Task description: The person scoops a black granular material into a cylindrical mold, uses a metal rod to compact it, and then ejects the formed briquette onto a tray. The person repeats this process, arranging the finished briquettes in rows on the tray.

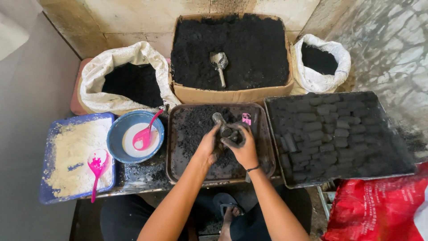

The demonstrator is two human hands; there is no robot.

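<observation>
— What are the hands doing?

— Both meet over the middle tray (178,165), dark with black powder. The left hand (208,147) and the right hand (243,149) are wrapped together around a small metal tube mould (221,125), fingers closed tight on it, its top tilting toward eleven o'clock. Both palms are blackened.

— Where does that sit among the rest?

— At twelve o'clock from the hands, a cardboard box (232,94) full of black powder with a metal scoop (219,64) lying in it. At three o'clock, a tray of dark pressed blocks (330,134) in rows. At nine o'clock, a blue bowl (118,134) with white liquid and a pink spoon (147,134); farther out, a blue tray of pale powder (73,151) with a second pink spoon (97,167).

— And the sacks?

— One white sack (118,60) at ten o'clock, another (330,53) at two, both holding black powder.
</observation>
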